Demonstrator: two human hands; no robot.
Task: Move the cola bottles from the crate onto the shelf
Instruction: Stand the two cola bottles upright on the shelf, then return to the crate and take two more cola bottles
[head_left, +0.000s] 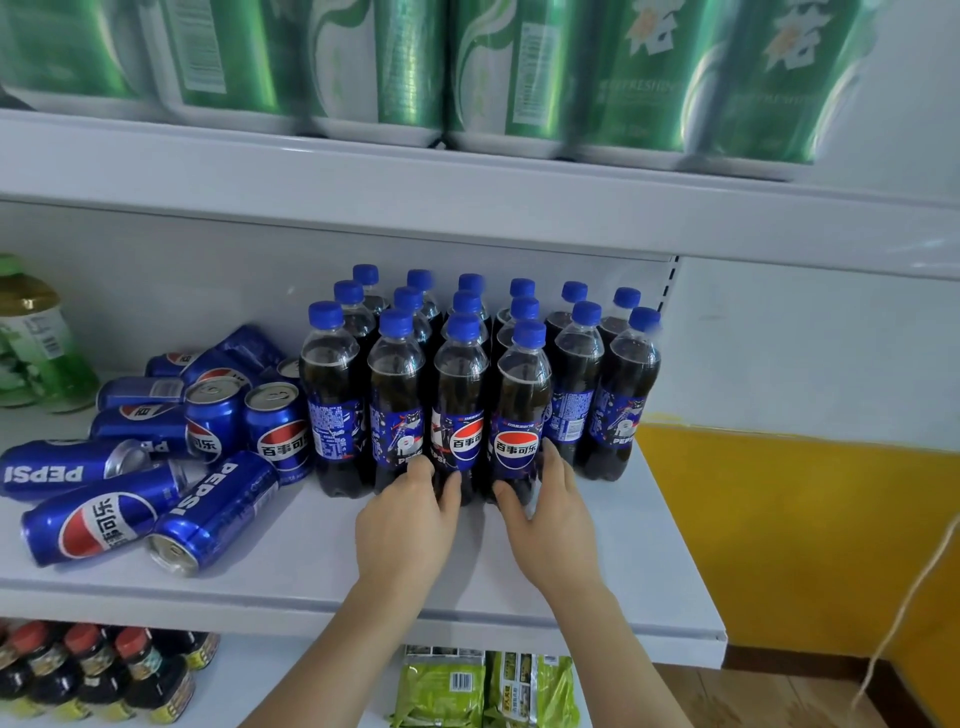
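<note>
Two hands set cola bottles into the front row on a shelf.
Cans lie left; left hand grasps one bottle, right hand another. Likely next: let go, fetch more from the unseen crate.

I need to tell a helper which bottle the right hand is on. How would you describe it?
On the middle white shelf, find the block of blue-capped cola bottles. It is the front-row bottle fourth from the left, gripped low by the right hand, its round logo facing forward.
</note>
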